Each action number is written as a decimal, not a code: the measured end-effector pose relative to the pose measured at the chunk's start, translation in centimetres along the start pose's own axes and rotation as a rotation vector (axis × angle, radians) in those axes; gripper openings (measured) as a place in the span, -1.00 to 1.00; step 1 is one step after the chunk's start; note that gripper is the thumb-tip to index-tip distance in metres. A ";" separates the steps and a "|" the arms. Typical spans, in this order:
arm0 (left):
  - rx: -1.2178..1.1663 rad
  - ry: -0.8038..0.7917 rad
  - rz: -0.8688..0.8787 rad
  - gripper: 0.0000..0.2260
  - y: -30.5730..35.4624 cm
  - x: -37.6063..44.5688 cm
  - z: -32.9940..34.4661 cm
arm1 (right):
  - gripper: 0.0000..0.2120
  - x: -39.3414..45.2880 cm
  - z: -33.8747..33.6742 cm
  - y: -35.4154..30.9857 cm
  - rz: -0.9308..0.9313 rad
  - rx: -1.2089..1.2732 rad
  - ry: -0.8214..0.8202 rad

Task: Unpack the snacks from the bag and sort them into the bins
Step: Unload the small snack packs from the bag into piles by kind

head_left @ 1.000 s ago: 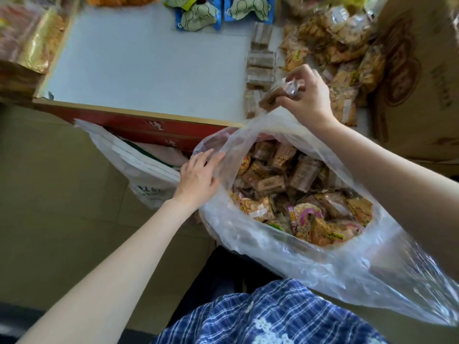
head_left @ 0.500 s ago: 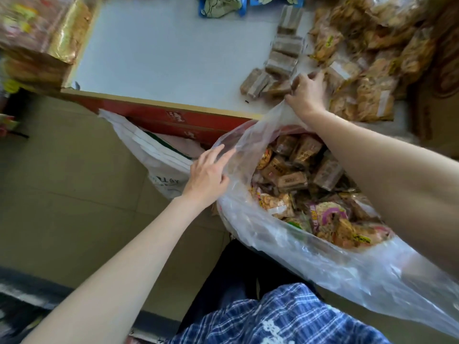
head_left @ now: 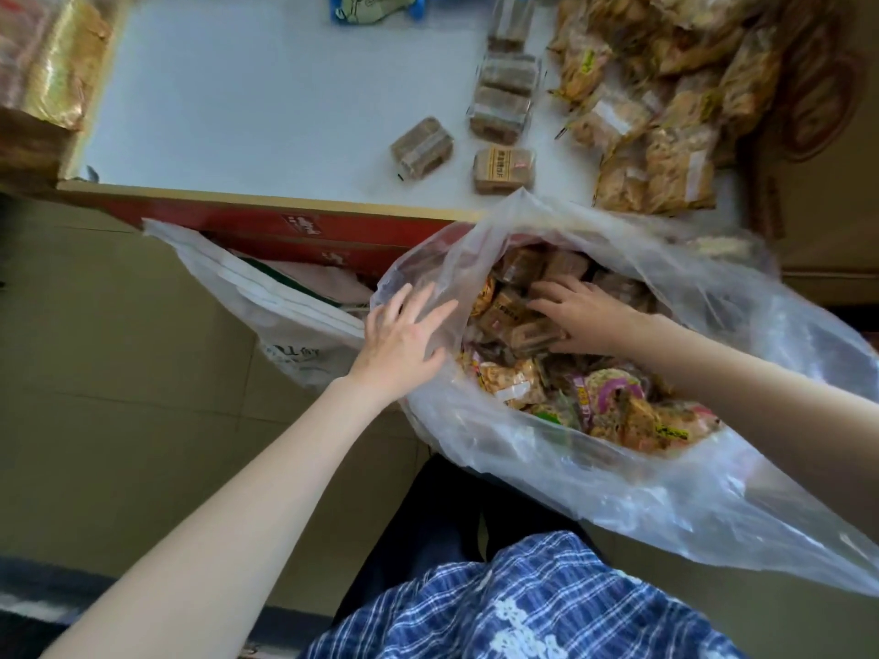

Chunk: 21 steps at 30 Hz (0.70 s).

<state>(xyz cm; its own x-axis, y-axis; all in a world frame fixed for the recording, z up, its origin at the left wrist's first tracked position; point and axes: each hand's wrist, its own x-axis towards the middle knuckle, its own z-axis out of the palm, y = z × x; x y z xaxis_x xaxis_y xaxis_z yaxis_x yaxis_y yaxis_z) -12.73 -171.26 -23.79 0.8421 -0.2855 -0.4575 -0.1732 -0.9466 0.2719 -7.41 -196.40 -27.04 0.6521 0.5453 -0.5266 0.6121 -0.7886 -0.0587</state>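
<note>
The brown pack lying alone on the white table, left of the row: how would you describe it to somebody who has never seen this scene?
Find the white table above the clear bag. A row of brown packs runs along its right part. The lone pack lies left of that row's near end, tilted, touching none.

A white plastic bag (head_left: 285, 316) is slumped against a red box (head_left: 304, 230) on the tan floor (head_left: 119, 373), blue plaid fabric (head_left: 523, 611) seen below.

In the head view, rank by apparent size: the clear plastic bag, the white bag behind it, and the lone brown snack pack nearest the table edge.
1. clear plastic bag, nearest the camera
2. white bag, partly hidden
3. brown snack pack
</note>
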 end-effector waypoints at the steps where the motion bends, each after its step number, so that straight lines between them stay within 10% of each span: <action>1: -0.009 0.002 -0.012 -0.47 -0.2 -0.1 0.0 | -0.35 0.1 0.2 -0.1 0.025 -0.068 -0.064; 7: -0.044 0.000 -0.047 -0.48 0.0 -0.2 0.5 | -0.63 -0.3 1.6 -1.8 0.054 -0.104 0.021; 17: -0.093 0.051 -0.135 -0.46 -1.0 -0.9 0.6 | -0.76 2.0 -9.9 2.7 0.474 1.498 0.615; 21: -0.144 0.059 -0.118 -0.47 -1.0 -1.2 0.2 | -0.74 6.7 -11.7 2.8 0.679 1.833 0.610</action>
<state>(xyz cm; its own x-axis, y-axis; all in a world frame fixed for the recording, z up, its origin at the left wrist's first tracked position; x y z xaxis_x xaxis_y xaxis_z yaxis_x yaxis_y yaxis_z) -13.68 -170.03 -23.69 0.8814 -0.1603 -0.4443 0.0000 -0.9407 0.3393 3.96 -191.62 -20.81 0.8062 -0.1995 -0.5570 -0.5604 0.0441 -0.8270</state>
